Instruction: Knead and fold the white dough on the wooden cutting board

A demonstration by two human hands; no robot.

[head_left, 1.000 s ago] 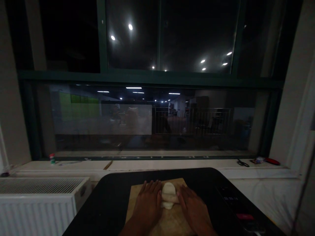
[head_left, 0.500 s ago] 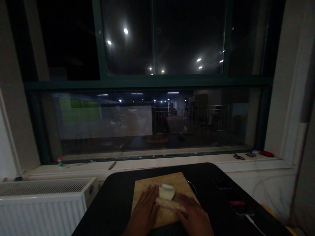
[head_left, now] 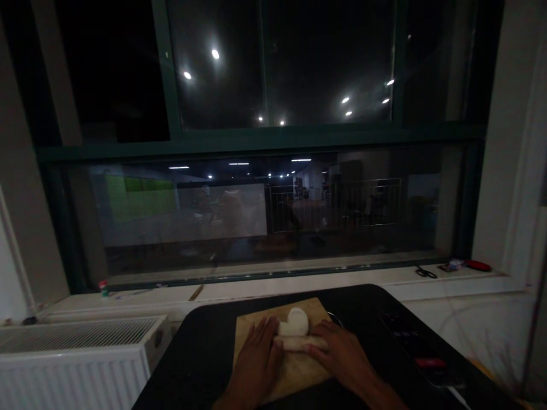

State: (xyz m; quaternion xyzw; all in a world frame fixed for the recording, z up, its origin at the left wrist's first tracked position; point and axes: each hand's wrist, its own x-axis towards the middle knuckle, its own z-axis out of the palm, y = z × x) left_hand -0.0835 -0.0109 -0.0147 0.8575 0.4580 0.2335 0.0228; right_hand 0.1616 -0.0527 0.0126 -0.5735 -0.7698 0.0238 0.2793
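A wooden board (head_left: 311, 310) lies on a black table (head_left: 200, 353). On it a pale piece of dough (head_left: 294, 323) lies flattened, with a light rolling pin (head_left: 299, 343) across its near edge. My left hand (head_left: 256, 364) rests flat on the pin's left end, fingers stretched out. My right hand (head_left: 342, 356) lies flat on the pin's right end, fingers stretched too. Both palms press down on the pin rather than grip it.
A phone (head_left: 416, 347) lies on the table to the right, with a cable behind it. A white radiator (head_left: 77, 353) stands at the left. The window sill holds a small bottle (head_left: 103, 287), scissors (head_left: 426, 273) and a red item (head_left: 475, 265). A dark window fills the back.
The pin has rolled forward toward the dough, and both hands moved with it. The head view shifted slightly, and the dough looks rounder at its far end.
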